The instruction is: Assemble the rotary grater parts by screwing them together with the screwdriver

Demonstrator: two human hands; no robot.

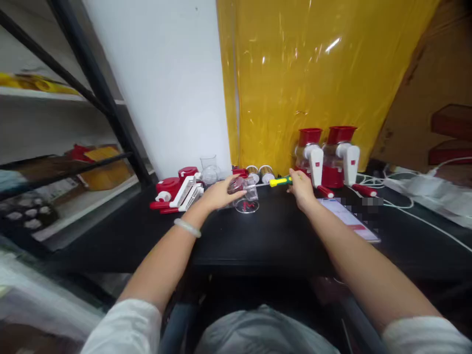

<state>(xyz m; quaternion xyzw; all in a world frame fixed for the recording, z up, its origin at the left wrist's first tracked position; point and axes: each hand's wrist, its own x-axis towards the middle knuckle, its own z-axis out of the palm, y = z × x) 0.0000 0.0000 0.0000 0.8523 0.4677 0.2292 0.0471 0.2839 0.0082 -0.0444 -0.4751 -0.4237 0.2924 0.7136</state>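
My left hand is closed around a clear plastic housing with a red part, held tilted on its side just above the table. In my right hand is a screwdriver with a yellow and green handle, its fingers wrapped round the handle's end. The screwdriver lies nearly level, and its shaft points left to the housing's open end; whether the tip touches a screw cannot be made out. Under the housing a clear round piece with red marking shows on the table.
Two red and white rotary graters stand at the back right. Grater drums, red bases, white crank arms and a clear hopper sit behind and left. A phone and white cables lie right.
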